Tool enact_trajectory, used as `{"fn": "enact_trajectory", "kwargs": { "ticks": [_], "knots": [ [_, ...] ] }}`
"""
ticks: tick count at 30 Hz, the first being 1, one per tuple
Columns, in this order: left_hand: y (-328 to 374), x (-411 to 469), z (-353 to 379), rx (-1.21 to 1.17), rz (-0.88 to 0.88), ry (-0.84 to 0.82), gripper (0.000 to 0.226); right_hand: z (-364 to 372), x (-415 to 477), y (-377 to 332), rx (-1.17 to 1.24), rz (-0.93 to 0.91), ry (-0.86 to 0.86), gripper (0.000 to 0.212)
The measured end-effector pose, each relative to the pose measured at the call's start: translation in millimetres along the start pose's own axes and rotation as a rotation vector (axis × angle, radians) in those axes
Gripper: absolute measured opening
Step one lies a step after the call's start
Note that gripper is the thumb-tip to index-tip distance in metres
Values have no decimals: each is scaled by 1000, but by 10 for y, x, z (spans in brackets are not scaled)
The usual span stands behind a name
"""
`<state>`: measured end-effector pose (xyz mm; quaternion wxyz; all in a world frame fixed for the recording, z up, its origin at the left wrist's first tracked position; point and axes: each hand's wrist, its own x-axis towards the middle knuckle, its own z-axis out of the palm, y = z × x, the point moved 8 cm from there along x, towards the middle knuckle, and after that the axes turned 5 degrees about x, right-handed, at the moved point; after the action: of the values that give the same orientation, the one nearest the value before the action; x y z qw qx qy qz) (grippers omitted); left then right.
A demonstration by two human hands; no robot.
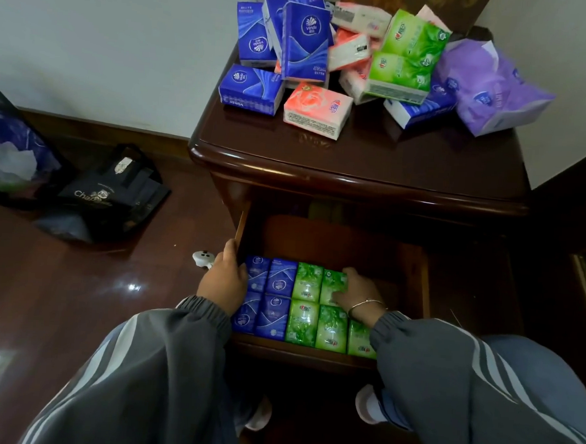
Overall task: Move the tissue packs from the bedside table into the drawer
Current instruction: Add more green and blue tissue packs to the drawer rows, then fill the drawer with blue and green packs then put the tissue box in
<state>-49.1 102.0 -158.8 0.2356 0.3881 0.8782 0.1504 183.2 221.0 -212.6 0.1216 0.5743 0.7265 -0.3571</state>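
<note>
The dark wooden bedside table [357,164] carries a heap of tissue packs: blue ones [304,42] at the left, pink ones [317,110] in the middle, green ones [402,74] and a purple pack [488,89] at the right. Below it the drawer [334,245] stands pulled out. Its front part holds blue packs [279,282] beside green packs [304,322] in two rows. My left hand [222,282] rests on the drawer's left wall, against the blue packs. My right hand [357,292] grips a green pack [333,286] in the back row.
A black shopping bag [111,193] and a dark bag with paper [11,156] sit on the glossy wooden floor at the left. A small white object [202,259] lies beside the drawer. My knees and shoes are below the drawer front. Dark furniture stands at the right.
</note>
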Motion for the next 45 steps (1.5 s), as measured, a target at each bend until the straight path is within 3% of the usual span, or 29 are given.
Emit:
{"fn": "enact_trajectory", "kwargs": {
  "ticks": [5, 11, 17, 21, 26, 28, 31, 34, 36, 39, 42, 45],
  "knots": [
    [5, 5, -8, -18, 10, 4, 48, -87, 79, -33, -81, -45, -32, 63],
    [-10, 0, -24, -30, 12, -3, 49, 118, 32, -331, 110, -244, -118, 54],
    [-26, -17, -1, -21, 13, -26, 54, 121, -2, -228, 95, -204, -190, 59],
    [-13, -30, -4, -28, 14, -43, 59, -198, -180, -145, 111, -170, -63, 57],
    [33, 3, -201, -9, -7, 63, 54, -850, -790, -295, 100, -405, 38, 41],
    [121, -25, -416, -82, 20, 193, 48, -1294, -1144, -396, 147, -542, 203, 30],
    [272, -146, -896, -195, 121, 468, 33, -2079, -1626, -398, 208, -674, 588, 24],
    [446, -325, -1402, -308, 250, 706, 26, -2724, -1782, -185, 225, -579, 940, 24],
    [670, -431, -1683, -361, 365, 777, 26, -2952, -1659, -91, 226, -448, 1016, 30],
    [1199, -527, -1943, -264, 568, 775, 30, -2987, -1242, -159, 88, -330, 889, 48],
    [1773, -576, -2004, -102, 729, 716, 34, -2870, -888, -193, 95, -191, 748, 60],
    [2251, -514, -1964, 121, 811, 655, 40, -2770, -749, -163, 18, -75, 783, 61]
  ]
}}
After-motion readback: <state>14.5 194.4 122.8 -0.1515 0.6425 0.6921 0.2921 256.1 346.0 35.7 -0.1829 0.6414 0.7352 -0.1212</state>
